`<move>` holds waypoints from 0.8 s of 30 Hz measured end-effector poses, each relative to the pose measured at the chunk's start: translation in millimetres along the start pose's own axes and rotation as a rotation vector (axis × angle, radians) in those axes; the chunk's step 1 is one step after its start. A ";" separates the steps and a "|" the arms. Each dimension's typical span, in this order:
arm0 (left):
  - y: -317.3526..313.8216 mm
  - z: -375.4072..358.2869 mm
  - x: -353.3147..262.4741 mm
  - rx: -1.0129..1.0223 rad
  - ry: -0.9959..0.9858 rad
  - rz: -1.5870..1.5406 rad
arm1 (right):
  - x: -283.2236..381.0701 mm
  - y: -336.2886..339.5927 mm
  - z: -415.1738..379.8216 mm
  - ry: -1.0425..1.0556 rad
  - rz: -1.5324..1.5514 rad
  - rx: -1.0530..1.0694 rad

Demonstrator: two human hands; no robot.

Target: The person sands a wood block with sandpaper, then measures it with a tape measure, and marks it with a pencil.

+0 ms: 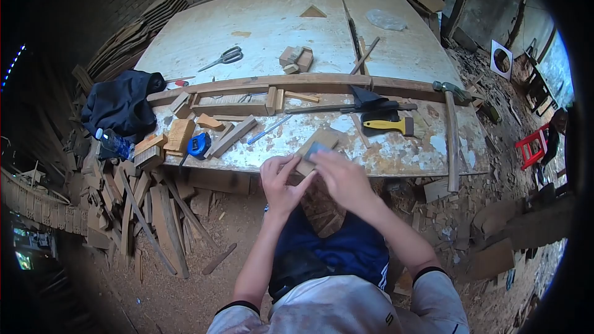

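Note:
At the near edge of the workbench (pixel 247 159), my left hand (pixel 280 182) grips the near end of a small flat wooden board (pixel 325 138), thumb and fingers on opposite sides. The board lies tilted, its far end over the bench top. My right hand (pixel 342 180) is somewhat blurred and presses a small blue-grey piece (pixel 316 149), like sandpaper, onto the board's face. To the left of the board lies a blue pencil-like stick (pixel 268 130). A yellow-handled brush (pixel 388 125) rests to the right.
A long wooden beam (pixel 247 84) crosses the bench. A hammer (pixel 451 130) overhangs the right edge. Wood blocks (pixel 180 135), a blue tape measure (pixel 198 146), a bottle (pixel 114 143) and dark cloth (pixel 120 102) sit left; scissors (pixel 228 56) lie farther back. Scrap wood (pixel 167 222) covers the floor.

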State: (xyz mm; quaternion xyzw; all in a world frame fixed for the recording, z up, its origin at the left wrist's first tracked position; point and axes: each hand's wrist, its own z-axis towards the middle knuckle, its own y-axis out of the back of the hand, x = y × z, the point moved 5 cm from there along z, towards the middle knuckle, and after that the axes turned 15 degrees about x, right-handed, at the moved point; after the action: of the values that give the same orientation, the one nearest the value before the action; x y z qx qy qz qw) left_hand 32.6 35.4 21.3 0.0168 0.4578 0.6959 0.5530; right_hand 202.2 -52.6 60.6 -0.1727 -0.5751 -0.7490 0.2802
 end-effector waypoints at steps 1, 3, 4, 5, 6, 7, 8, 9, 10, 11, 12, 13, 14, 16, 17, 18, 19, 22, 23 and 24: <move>0.6 3.4 -6.3 0.017 -0.016 0.022 | -8.1 8.2 4.1 -0.063 0.014 -0.014; 3.9 10.8 -15.9 0.041 -0.045 0.073 | -9.9 19.8 11.2 -0.102 0.064 -0.039; 6.0 16.3 -19.6 0.039 -0.061 0.062 | -5.5 22.1 14.6 -0.075 0.051 -0.068; 6.3 19.4 -18.2 0.040 -0.073 0.073 | -1.0 24.4 17.9 -0.050 0.038 -0.097; 7.5 23.2 -16.2 0.043 -0.085 0.084 | 4.7 28.1 22.8 -0.029 0.040 -0.108; 7.8 26.8 -16.1 0.047 -0.098 0.094 | 4.7 29.5 28.6 -0.025 0.029 -0.110; 7.6 28.5 -17.0 0.048 -0.087 0.063 | 3.0 29.3 34.3 -0.023 0.020 -0.112; 7.0 30.2 -17.4 0.033 -0.072 0.031 | 2.6 27.4 37.3 -0.023 0.014 -0.113; 5.9 31.9 -17.2 0.018 -0.057 -0.002 | 4.9 25.3 38.2 -0.006 -0.014 -0.130; 5.2 33.7 -15.9 0.001 -0.042 -0.034 | 7.2 23.5 39.9 0.013 -0.042 -0.147; 2.8 33.1 -12.8 -0.002 -0.043 -0.066 | 10.6 21.7 41.8 0.034 -0.071 -0.161; -1.7 29.9 -7.7 -0.007 -0.040 -0.098 | 18.5 15.7 39.6 0.072 -0.048 -0.144; -6.3 26.7 -2.0 -0.011 -0.035 -0.131 | 29.1 7.5 32.9 0.110 -0.025 -0.123; -9.8 23.3 15.4 0.020 0.004 -0.145 | 40.1 -1.8 28.3 0.250 0.000 -0.068; -11.6 19.5 23.1 0.036 0.024 -0.152 | 28.1 -0.1 32.3 0.211 -0.043 -0.100; -7.6 22.0 16.5 0.039 0.036 -0.161 | 7.0 5.3 41.5 0.169 -0.088 -0.132; -0.7 30.2 2.5 0.037 0.045 -0.172 | -0.9 16.4 52.0 0.130 -0.138 -0.164; -5.1 27.4 8.6 0.091 0.099 -0.143 | 15.1 10.7 51.1 0.098 -0.148 -0.081; -9.5 22.0 17.0 0.127 0.122 -0.122 | 29.1 -1.8 45.1 0.148 -0.152 -0.020; -5.6 24.9 12.9 0.103 0.095 -0.152 | 48.8 -1.1 34.3 0.325 -0.106 -0.121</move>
State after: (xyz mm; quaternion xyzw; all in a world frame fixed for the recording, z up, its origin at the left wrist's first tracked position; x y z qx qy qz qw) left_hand 45.1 60.8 25.9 -0.0224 0.5185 0.6275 0.5804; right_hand 161.1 -30.3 97.8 -0.0354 -0.4843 -0.8140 0.3188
